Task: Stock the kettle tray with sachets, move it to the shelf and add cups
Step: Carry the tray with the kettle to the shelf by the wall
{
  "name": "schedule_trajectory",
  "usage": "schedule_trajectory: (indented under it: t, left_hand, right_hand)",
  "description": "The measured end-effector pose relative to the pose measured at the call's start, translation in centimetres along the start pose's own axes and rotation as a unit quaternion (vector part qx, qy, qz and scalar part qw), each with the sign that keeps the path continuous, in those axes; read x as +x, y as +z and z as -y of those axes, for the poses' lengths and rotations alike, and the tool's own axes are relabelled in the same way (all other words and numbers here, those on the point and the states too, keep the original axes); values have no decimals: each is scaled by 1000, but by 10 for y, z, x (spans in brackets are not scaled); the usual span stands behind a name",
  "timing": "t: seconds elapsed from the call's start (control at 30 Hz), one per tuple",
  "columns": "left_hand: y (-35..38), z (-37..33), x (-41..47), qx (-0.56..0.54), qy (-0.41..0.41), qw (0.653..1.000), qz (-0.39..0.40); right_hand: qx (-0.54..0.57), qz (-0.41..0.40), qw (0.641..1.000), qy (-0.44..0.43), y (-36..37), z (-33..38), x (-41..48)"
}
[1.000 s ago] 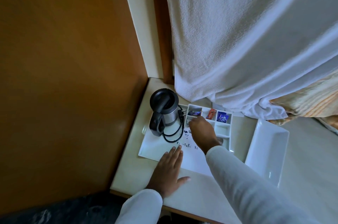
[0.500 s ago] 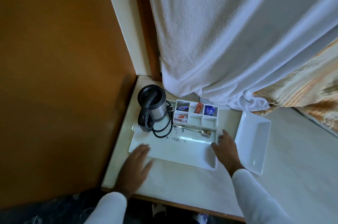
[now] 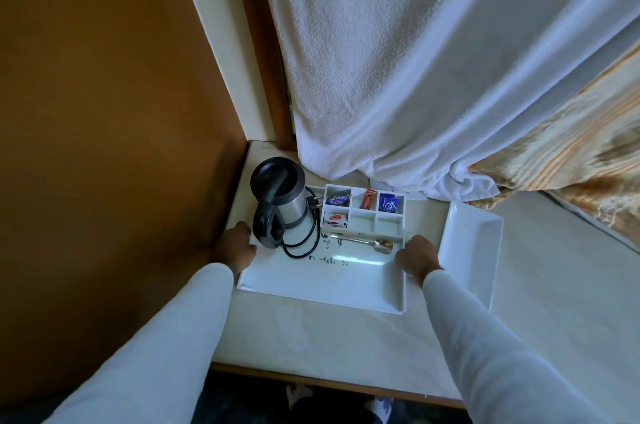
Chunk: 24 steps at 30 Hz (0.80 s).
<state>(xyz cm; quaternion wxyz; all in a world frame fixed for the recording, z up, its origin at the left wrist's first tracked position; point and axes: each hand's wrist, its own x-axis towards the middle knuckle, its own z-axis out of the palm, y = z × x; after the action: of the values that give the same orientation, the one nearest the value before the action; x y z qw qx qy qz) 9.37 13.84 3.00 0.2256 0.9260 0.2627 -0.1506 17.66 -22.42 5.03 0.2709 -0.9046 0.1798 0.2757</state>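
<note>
A white kettle tray [image 3: 322, 288] lies on a pale tabletop. On its left stands a steel kettle with a black lid [image 3: 278, 196] and a coiled black cord. At the tray's back is a divided sachet section [image 3: 363, 212] holding a blue-white sachet, an orange sachet [image 3: 369, 199], a blue sachet [image 3: 389, 203] and a red-white sachet [image 3: 335, 218]. A metal spoon [image 3: 363, 241] lies in the slot in front. My left hand [image 3: 235, 245] grips the tray's left edge. My right hand [image 3: 417, 259] grips its right edge.
An empty white rectangular dish [image 3: 472, 247] sits just right of the tray, close to my right hand. A brown wall [image 3: 104, 111] borders the table on the left. A white towel [image 3: 398, 77] hangs down behind the tray, beside a striped curtain [image 3: 571, 146].
My right hand left the sachet compartments and moved to the tray's right edge. My left hand slid from the tray's front to its left edge beside the kettle.
</note>
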Motion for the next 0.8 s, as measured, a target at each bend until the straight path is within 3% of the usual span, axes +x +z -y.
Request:
schedule_trajectory:
  t: [0.5,0.8]
  left_hand:
    - [-13,2,-28,-35,12,999,-9]
    - [-6,47,-155,-89,3,995,-35]
  right_hand:
    - [-54,-23,997,-49,-21,-21,-39]
    - [-66,-42,993,-89,-31,-68,-154]
